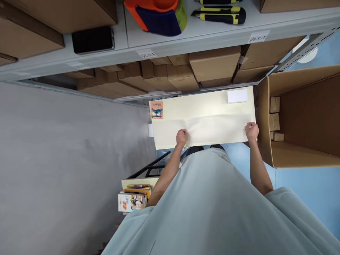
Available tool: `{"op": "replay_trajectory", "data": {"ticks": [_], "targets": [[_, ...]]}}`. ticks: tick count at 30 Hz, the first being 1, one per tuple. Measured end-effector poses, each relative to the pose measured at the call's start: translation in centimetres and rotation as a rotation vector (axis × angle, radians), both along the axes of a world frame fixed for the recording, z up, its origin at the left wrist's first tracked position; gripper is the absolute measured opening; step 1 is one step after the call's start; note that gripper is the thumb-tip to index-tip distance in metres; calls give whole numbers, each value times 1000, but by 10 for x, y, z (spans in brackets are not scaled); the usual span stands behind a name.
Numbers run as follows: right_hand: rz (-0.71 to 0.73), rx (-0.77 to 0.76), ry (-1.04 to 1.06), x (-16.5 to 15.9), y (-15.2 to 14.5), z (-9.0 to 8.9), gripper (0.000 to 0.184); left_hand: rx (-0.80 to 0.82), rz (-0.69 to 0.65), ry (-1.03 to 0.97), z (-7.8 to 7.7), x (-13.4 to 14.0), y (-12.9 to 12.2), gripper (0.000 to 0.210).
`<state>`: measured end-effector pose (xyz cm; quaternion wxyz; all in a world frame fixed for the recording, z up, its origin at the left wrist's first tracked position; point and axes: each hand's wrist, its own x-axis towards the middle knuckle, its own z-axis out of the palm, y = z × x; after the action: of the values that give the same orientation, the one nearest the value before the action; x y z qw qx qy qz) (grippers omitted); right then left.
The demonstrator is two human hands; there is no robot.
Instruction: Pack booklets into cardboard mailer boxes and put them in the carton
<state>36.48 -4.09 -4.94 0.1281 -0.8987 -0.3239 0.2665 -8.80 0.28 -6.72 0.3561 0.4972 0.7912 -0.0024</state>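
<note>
Evidently, one thin, translucent white sheet [217, 128] lies over the near part of a long, pale cream rectangular tabletop [191, 104]. Its long axis runs left to right, roughly along the tabletop's length, the right end tipped slightly away from the person; the left end blends into the cream surface. The left hand [182, 137] is curled closed, pinching the sheet where creases gather; the right hand [252, 131], likewise closed, grips it at the right end. Beyond are one small pink printed paper booklet [156, 110] and one white rectangular box [237, 96]. Two yellow-and-black utility knives [231, 17] lie on the shelf.
</note>
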Motion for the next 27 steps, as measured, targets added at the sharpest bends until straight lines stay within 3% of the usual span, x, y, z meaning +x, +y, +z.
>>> {"op": "replay_trajectory", "data": {"ticks": [4, 6, 8, 15, 18, 23, 27], "targets": [[-10, -81, -47, -10, 1, -1, 44, -27, -7, -27, -7, 5, -10, 27], [59, -94, -48, -24, 5, 3, 53, -28, -14, -49, -9, 5, -12, 31], [186, -86, -11, -47, 11, 9, 50, -33, -19, -79, -9, 1, -13, 31], [718, -203, 315, -185, 41, 26, 27, -3, -23, -166, -8, -36, -5, 25], [849, -293, 364, -248, 50, 31, 25, 28, 0, -155, -7, -61, -2, 24], [874, -345, 405, -329, 68, 30, 20, 56, 31, -180, -9, -101, -2, 20], [718, -412, 505, -371, 86, 13, 13, 37, 10, -240, -14, -120, 0, 19]]}}
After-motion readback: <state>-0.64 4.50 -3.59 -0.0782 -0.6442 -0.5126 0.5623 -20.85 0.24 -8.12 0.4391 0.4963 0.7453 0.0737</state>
